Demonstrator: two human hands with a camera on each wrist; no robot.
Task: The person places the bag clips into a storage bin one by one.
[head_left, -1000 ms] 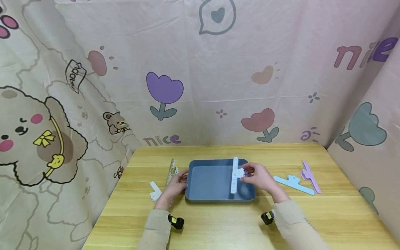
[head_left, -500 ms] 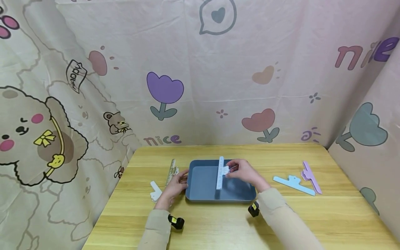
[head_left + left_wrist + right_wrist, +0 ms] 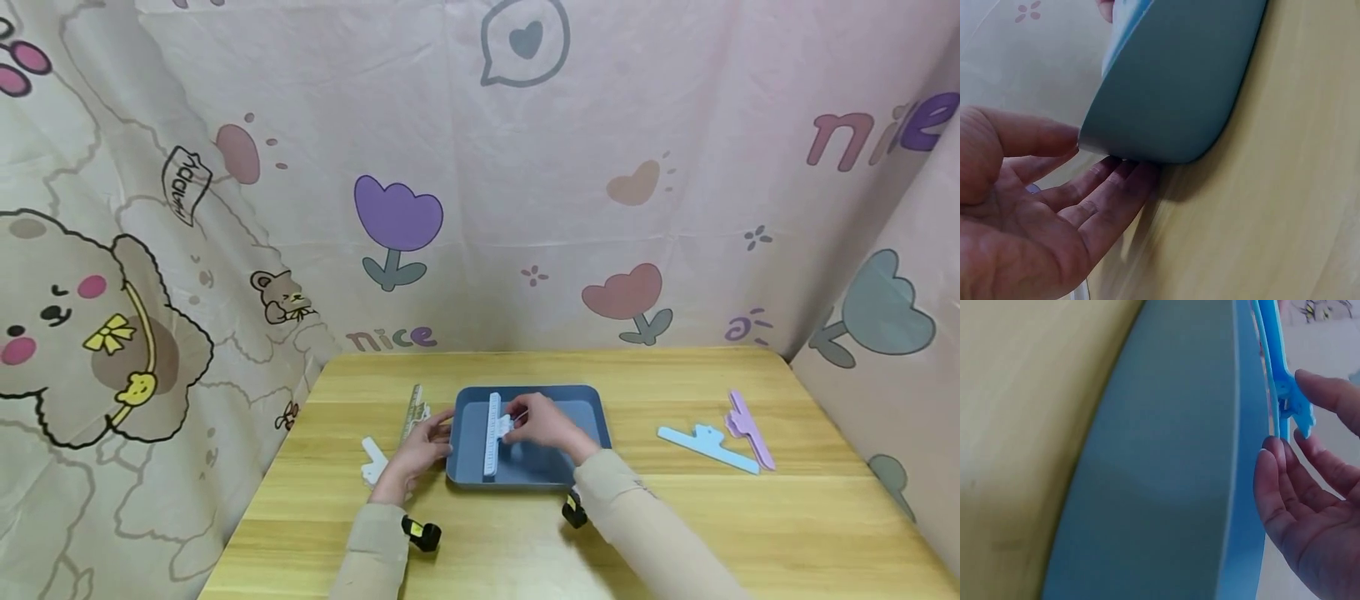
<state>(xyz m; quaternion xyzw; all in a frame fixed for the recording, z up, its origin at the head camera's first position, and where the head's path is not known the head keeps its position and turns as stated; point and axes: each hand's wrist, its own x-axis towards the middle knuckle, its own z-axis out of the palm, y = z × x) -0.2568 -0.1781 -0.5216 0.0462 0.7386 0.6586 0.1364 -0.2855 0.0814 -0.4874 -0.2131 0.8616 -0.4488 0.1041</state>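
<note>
A blue-grey tray (image 3: 592, 412) sits at the centre of a wooden table (image 3: 675, 517), low in the frame. Over its left half a long white clip (image 3: 492, 435) stands on edge, running front to back, pinched by its small handle in the right hand (image 3: 543, 425); the thumb and fingertips are curled narrowly round that handle, and the forearm crosses in from the lower right. Whether the clip touches the tray floor cannot be told. In the right wrist view the same clip (image 3: 1275, 369) shows at the upper right, just above the tray's rim (image 3: 1241, 462). The left hand (image 3: 420, 450) rests against the tray's left wall with fingers straight and relaxed, holding nothing; the left wrist view shows its fingertips (image 3: 1119, 181) tucked under the tray's corner (image 3: 1172, 81). As a judgement, the clip is over the tray but not yet let go. Right of the tray a light blue clip (image 3: 708, 446) and a purple clip (image 3: 746, 427) lie on the table; left of it lie a ruler (image 3: 408, 412) and a small white clip (image 3: 372, 461).
</note>
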